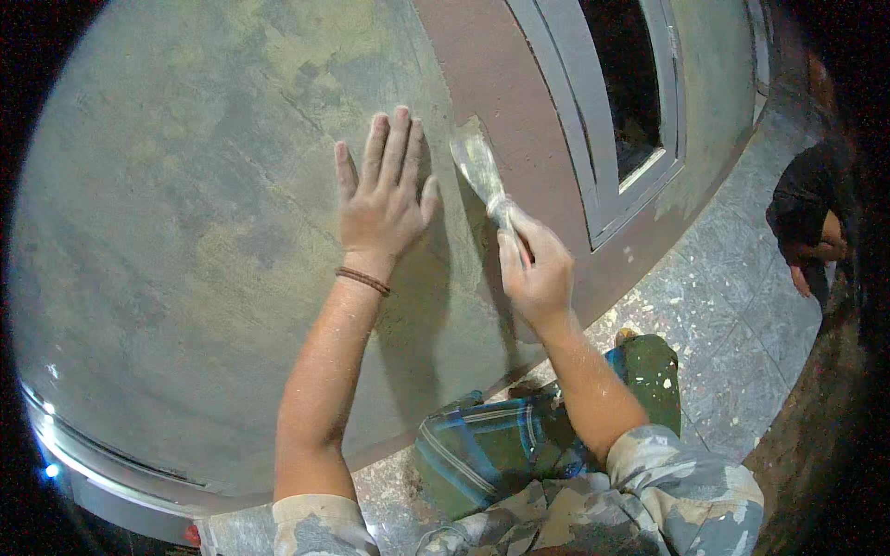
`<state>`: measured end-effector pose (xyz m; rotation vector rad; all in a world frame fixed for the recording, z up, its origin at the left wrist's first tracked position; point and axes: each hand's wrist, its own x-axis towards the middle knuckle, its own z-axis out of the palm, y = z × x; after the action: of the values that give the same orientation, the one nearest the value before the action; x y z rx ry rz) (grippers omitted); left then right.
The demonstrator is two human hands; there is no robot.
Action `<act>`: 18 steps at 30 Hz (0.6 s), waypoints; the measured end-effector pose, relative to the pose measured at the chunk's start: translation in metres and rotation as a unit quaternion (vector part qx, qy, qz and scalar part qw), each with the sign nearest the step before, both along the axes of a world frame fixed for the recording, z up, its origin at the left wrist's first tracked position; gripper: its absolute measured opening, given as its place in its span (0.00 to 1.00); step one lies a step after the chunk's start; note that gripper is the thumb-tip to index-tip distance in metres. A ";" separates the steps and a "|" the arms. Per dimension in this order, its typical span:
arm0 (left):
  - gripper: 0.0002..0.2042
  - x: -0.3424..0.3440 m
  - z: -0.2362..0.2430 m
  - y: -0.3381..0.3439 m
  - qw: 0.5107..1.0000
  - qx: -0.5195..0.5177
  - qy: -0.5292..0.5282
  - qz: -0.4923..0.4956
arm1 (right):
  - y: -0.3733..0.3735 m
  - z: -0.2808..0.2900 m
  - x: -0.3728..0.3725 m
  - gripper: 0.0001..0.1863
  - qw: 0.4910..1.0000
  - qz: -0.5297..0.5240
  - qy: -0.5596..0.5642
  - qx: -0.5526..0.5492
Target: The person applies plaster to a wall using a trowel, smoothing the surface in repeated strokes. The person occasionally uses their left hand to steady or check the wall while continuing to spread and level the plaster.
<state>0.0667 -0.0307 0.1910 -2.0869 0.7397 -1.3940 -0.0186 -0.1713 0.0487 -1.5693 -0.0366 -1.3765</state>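
My left hand (385,204) lies flat against the grey-green plastered wall (213,232), fingers stretched upward and dusted white. A brown cord bracelet (362,280) circles that wrist. My right hand (540,273) is wrapped round the handle of a putty knife (482,171), whose blade is smeared with pale filler. The blade's wide end points up and left, at the border between the grey plaster and a brownish-pink painted band (519,111). From this angle I cannot tell whether the blade touches the wall. A bit of red handle shows beside my fingers.
A grey window frame (603,120) with dark glass stands right of the painted band. Grey floor tiles (728,306) below carry pale splatters. Another person in dark clothes (807,204) is at the far right. Blue-and-green plaid cloth (482,445) covers my lap.
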 end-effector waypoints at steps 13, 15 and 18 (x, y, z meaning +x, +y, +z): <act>0.38 0.002 0.027 -0.007 0.999 -0.014 -0.016 0.026 | 0.000 0.011 -0.014 0.13 0.999 0.026 0.026 -0.009; 0.38 0.005 0.034 -0.007 0.999 -0.008 -0.031 0.003 | -0.010 0.026 -0.005 0.14 1.000 0.024 0.012 -0.013; 0.37 0.010 0.050 -0.010 0.999 -0.016 -0.051 0.012 | -0.030 0.059 0.013 0.14 0.999 0.016 -0.009 -0.039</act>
<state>0.0764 -0.0404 0.2411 -2.0254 0.6534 -1.4948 -0.0055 -0.2011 0.1078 -1.6150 -0.1266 -1.3788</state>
